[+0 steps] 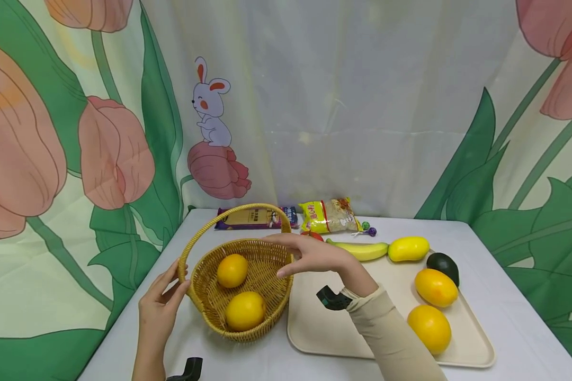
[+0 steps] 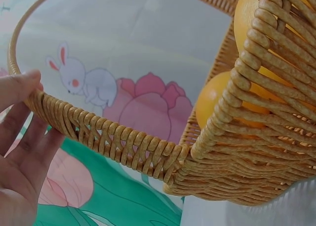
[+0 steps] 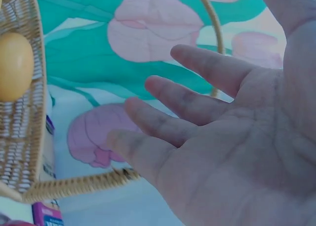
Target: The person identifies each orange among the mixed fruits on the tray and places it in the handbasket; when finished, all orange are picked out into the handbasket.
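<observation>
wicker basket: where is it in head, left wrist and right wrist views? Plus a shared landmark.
Head: wicker basket low, left of centre, between the left hand and right hand.
Left wrist: rim and wall across centre and right.
Right wrist: far left edge, handle behind the fingers.
Shared landmark: the yellow fruit inside.

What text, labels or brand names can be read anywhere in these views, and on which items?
Nothing is legible.
Yellow snack bag: red label with print, too small to read.
Purple packet: gold panel with print, too blurred to read.
Basket, fruit and tray: no text.
</observation>
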`<state>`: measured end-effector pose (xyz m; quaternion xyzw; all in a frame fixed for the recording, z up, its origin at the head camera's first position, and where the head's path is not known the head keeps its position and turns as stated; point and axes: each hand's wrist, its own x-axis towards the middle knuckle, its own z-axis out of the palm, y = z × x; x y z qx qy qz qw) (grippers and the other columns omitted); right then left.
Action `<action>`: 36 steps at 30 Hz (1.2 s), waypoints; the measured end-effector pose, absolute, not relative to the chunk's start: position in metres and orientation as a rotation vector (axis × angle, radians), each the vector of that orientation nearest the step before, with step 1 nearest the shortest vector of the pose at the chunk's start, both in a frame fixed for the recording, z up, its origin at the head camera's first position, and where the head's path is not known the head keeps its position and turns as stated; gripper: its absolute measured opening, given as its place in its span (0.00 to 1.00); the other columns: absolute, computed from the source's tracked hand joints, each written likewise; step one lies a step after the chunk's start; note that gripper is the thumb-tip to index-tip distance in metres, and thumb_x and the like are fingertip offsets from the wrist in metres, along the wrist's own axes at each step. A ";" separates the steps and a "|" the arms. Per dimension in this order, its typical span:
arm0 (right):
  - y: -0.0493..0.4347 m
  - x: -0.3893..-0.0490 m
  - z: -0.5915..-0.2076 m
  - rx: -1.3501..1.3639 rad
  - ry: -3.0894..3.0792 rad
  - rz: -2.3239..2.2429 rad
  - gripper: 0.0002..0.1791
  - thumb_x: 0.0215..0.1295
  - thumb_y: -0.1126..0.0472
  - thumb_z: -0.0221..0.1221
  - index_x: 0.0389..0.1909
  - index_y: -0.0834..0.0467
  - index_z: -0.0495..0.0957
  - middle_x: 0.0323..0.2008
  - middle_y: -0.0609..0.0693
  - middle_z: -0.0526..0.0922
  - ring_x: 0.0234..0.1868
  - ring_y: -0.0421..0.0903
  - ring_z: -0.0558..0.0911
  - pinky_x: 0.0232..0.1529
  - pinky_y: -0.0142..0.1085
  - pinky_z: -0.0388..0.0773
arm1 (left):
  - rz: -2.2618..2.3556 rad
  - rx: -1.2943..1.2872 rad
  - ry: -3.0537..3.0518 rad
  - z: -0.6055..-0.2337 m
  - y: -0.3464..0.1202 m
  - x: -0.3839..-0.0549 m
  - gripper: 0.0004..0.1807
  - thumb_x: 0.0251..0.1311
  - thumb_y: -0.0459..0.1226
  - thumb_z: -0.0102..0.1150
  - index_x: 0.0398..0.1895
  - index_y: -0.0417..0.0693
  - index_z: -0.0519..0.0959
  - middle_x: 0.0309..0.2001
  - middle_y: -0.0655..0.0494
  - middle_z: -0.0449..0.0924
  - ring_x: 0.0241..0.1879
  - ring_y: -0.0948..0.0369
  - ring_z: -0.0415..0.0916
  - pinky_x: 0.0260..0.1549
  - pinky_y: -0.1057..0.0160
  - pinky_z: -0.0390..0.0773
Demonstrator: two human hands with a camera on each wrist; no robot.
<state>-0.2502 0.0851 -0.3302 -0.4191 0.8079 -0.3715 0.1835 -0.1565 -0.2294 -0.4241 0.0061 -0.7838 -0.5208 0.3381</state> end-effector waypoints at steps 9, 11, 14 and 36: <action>0.103 -0.241 -0.327 -1.151 2.279 -1.192 0.40 0.59 0.54 0.64 0.71 0.44 0.57 0.49 0.53 0.72 0.37 0.43 0.74 0.45 0.33 0.78 | -1.355 0.013 -2.026 -0.424 -0.228 -0.155 0.27 0.53 0.24 0.62 0.58 0.48 0.76 0.42 0.79 0.77 0.44 0.79 0.76 0.39 0.83 0.79; 0.107 -0.240 -0.328 -1.129 2.275 -1.225 0.40 0.60 0.53 0.63 0.71 0.46 0.56 0.64 0.53 0.67 0.58 0.48 0.72 0.63 0.43 0.73 | -1.359 0.018 -2.023 -0.423 -0.228 -0.154 0.27 0.53 0.24 0.61 0.58 0.48 0.76 0.42 0.79 0.77 0.43 0.79 0.76 0.39 0.83 0.79; 0.113 -0.238 -0.329 -1.109 2.275 -1.279 0.39 0.61 0.52 0.62 0.72 0.49 0.56 0.73 0.50 0.54 0.74 0.52 0.54 0.73 0.53 0.57 | -1.364 0.032 -2.030 -0.423 -0.228 -0.154 0.27 0.54 0.24 0.62 0.59 0.49 0.76 0.42 0.80 0.76 0.44 0.79 0.76 0.39 0.82 0.79; 0.147 -0.228 -0.325 -1.027 2.512 -1.352 0.41 0.60 0.53 0.63 0.72 0.49 0.56 0.73 0.50 0.54 0.74 0.53 0.55 0.73 0.54 0.56 | -1.399 0.042 -2.033 -0.423 -0.228 -0.156 0.28 0.54 0.25 0.62 0.59 0.52 0.75 0.43 0.79 0.77 0.45 0.78 0.76 0.40 0.82 0.79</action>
